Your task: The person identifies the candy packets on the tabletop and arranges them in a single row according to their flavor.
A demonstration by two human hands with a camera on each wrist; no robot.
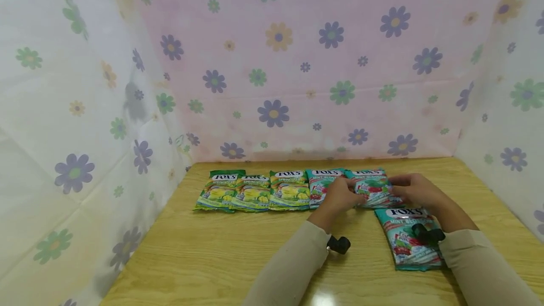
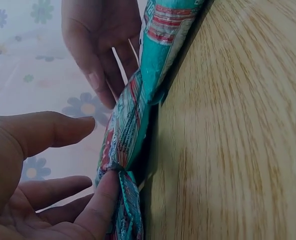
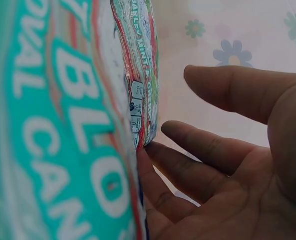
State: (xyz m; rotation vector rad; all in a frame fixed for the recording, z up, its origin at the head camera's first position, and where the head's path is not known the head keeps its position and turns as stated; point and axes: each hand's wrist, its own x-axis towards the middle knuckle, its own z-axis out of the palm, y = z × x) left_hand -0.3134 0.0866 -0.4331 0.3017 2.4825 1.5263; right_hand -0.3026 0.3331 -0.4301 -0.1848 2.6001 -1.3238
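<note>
A teal candy bag (image 1: 370,187) with red berries lies at the right end of a row, between my two hands. My left hand (image 1: 341,197) touches its left side; in the left wrist view the thumb stands off the bag (image 2: 123,125) and a finger rests at its edge. On the right side my right hand (image 1: 418,191) touches the bag (image 3: 145,85) with its fingertips, fingers extended and thumb apart. Another teal bag (image 1: 326,178) lies left of it, partly hidden by my left hand. A third teal bag (image 1: 403,240) lies nearer, under my right wrist.
Three green and yellow candy bags (image 1: 218,192) continue the row to the left. All lie on a wooden table (image 1: 204,259). Floral cloth (image 1: 297,70) walls stand behind and at both sides. A black wrist strap piece (image 1: 338,244) sticks out beside my left sleeve.
</note>
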